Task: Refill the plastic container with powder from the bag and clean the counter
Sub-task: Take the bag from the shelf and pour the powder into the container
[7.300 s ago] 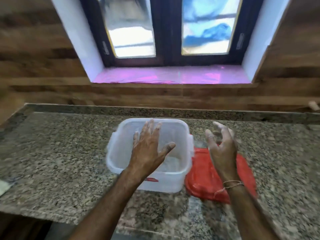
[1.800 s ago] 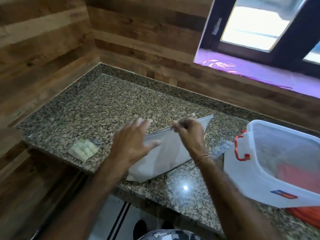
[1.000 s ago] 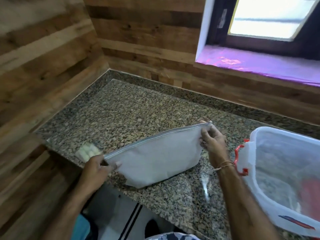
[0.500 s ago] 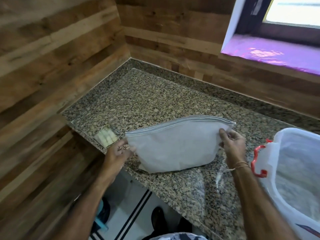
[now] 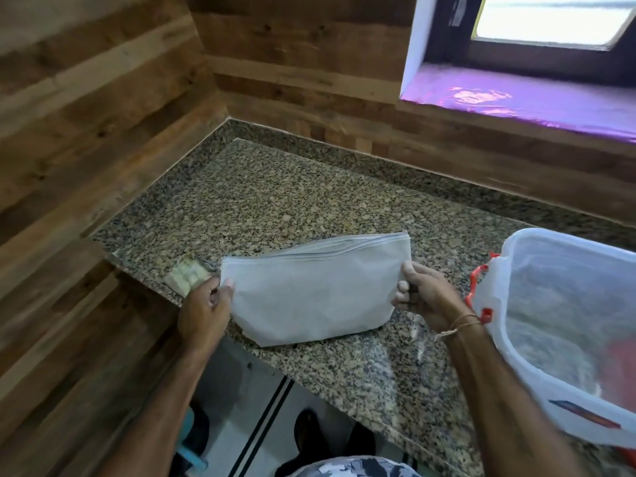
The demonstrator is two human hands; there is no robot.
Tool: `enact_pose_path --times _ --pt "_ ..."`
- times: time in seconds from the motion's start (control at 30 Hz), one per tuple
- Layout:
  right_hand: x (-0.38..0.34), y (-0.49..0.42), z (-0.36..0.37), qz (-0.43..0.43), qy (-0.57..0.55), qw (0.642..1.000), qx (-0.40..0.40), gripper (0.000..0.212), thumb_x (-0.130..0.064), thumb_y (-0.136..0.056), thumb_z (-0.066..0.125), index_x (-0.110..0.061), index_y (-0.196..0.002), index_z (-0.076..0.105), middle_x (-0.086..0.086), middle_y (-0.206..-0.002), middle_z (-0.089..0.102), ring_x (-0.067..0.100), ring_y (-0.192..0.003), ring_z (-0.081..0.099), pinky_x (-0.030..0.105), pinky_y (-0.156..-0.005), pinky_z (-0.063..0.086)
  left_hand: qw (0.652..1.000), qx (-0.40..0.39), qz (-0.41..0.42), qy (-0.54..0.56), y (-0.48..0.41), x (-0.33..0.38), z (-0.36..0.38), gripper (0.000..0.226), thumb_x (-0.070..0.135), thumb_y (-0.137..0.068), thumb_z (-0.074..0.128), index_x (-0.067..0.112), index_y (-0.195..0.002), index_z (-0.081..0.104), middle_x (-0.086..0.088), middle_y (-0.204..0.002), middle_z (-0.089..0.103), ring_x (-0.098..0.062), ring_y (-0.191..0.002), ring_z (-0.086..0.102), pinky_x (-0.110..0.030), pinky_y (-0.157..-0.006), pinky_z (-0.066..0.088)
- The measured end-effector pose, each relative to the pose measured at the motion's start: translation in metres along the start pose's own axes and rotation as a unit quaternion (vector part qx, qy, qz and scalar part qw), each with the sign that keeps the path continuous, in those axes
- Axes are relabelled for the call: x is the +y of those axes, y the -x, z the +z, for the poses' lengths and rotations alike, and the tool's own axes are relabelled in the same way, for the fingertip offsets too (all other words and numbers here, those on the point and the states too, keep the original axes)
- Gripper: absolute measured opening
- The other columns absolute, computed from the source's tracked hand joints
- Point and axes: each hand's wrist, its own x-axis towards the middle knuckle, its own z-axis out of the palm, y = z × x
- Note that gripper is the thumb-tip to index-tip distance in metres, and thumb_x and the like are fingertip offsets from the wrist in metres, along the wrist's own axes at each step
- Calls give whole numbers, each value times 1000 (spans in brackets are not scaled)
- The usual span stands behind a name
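Both grips are closed on the white bag [image 5: 316,297], one at each short end: the left hand [image 5: 206,308] pinches its left edge with thumb on the front face, and the right hand [image 5: 426,301], a thread tied round its wrist, pinches the right edge near the upper corner. Between them the bag stands upright on the near part of the speckled granite counter [image 5: 275,208], its lower corner close to the front lip, its top edge a closed seam or zip line running slightly uphill to the right; I judge it not yet opened, though the closure is too fine to read for certain. At about three o'clock from the bag, near it but apart, sits the translucent plastic container [image 5: 564,325] with its lid off and a red latch [image 5: 478,290] hanging on the side facing the bag; something pale lies low inside, and a red shape shows through its far wall. At nine o'clock, just behind the left hand, a small pale packet [image 5: 187,275] lies at the counter's edge. Toward twelve o'clock the counter runs bare to the wooden wall and a purple-lined window sill [image 5: 516,98]. As for progress, the refill seems barely begun: container ready, bag in hand, but opening, pouring, relidding and wiping all appear to remain.
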Motion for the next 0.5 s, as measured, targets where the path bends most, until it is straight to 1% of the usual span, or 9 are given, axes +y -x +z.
enact_pose_path --times 0.07,0.13,0.23,0.27,0.3,0.37,0.43,0.47,0.5 --pt "3 3 2 -19 -3 1000 3 24 -24 -109 44 -15 -93 60 8 -71 70 17 -52 69 33 -58 63 1000 4 14 15 4 1 -6 27 43 -102 56 22 -91 68 5 -78 69 -15 -72 65 -34 -63 53" --pt "8 2 3 -30 -11 999 2 23 -26 -109 43 -14 -95 57 14 -81 78 21 -62 76 35 -60 65 995 -35 -9 98 4 4 -9 26 34 -104 58 17 -86 68 12 -62 61 -7 -61 57 -25 -54 43" --pt "9 -1 6 -32 -29 999 -15 23 -32 -108 44 -16 -96 55 19 -91 79 24 -66 78 35 -60 65 961 -108 -89 237 0 -6 -14 27 27 -105 57 5 -101 71 11 -50 47 -9 -43 35 -18 -42 26" --pt "7 -2 6 -32 -34 999 -20 25 -36 -107 44 -15 -101 56 20 -92 79 24 -68 78 36 -62 65 950 -121 -104 267 -1 -8 -16 29 25 -105 57 -2 -105 68 6 -53 53 -14 -44 37 -18 -42 27" --pt "6 -3 6 -36 -36 998 -22 28 -40 -106 45 -14 -106 56 20 -92 79 24 -72 78 38 -66 66 942 -130 -117 286 -2 -9 -17 28 23 -105 56 -4 -107 65 1 -61 66 -18 -47 50 -20 -43 35" --pt "7 -7 7 -42 -54 998 -12 33 -46 -104 45 -16 -109 58 20 -89 79 28 -85 77 40 -76 65 925 -133 -138 329 -1 -5 -18 20 17 -106 54 0 -109 64 -9 -90 80 -26 -76 77 -23 -55 57" --pt "11 -11 7 -49 -93 994 34 39 -51 -98 53 -15 -87 63 10 -69 72 30 -77 72 38 -69 66 904 -123 -151 381 -2 -1 -15 13 10 -105 53 2 -108 64 -19 -103 78 -27 -89 79 -23 -63 63" --pt "12 -13 4 -54 -105 991 59 43 -54 -92 58 -16 -72 59 4 -57 62 27 -66 64 34 -60 64 891 -119 -163 406 -2 -1 -14 13 8 -105 53 2 -108 64 -23 -106 76 -26 -89 79 -22 -64 63" --pt "11 -14 1 -51 -110 990 76 43 -53 -88 63 -16 -67 54 1 -54 55 24 -60 58 32 -56 63 876 -121 -181 429 -2 -2 -15 15 10 -105 52 0 -109 64 -25 -108 75 -25 -88 79 -21 -64 63"
